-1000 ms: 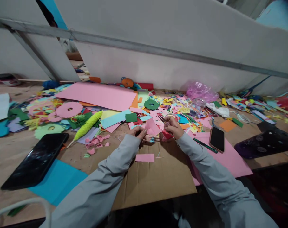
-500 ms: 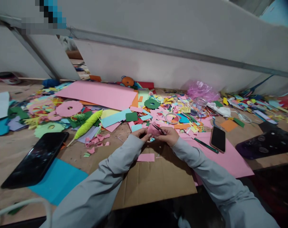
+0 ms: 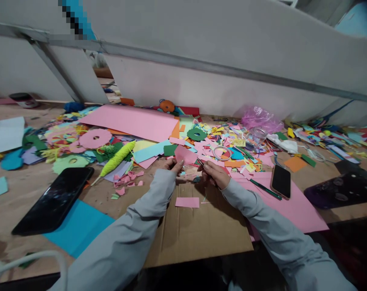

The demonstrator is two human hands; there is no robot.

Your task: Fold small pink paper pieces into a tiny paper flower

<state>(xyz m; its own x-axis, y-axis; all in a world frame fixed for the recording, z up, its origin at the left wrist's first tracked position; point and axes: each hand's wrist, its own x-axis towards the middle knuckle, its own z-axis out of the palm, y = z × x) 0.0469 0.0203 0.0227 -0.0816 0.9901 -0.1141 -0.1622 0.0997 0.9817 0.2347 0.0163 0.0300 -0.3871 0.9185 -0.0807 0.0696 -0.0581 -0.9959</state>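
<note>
My left hand pinches a small piece of pink paper between thumb and fingers, held up above the far edge of the cardboard sheet. Just right of it, my right hand is closed around small scissors; only the dark metal tips show, pointing at the paper but a little apart from it. The handles are hidden in my fingers. Below both hands a pink paper rectangle lies flat on the cardboard. Curled pink scraps are left of my left hand.
Mixed paper scraps cover the table's back. A large pink sheet and a yellow-green yarn spindle lie left. A black phone rests partly on blue paper. Right are a green pen, a smaller phone and pink paper.
My hands have moved apart. The scissors, earlier across the pink paper, have drawn away to its right, and the paper piece is now more fully in sight. The view has shifted slightly.
</note>
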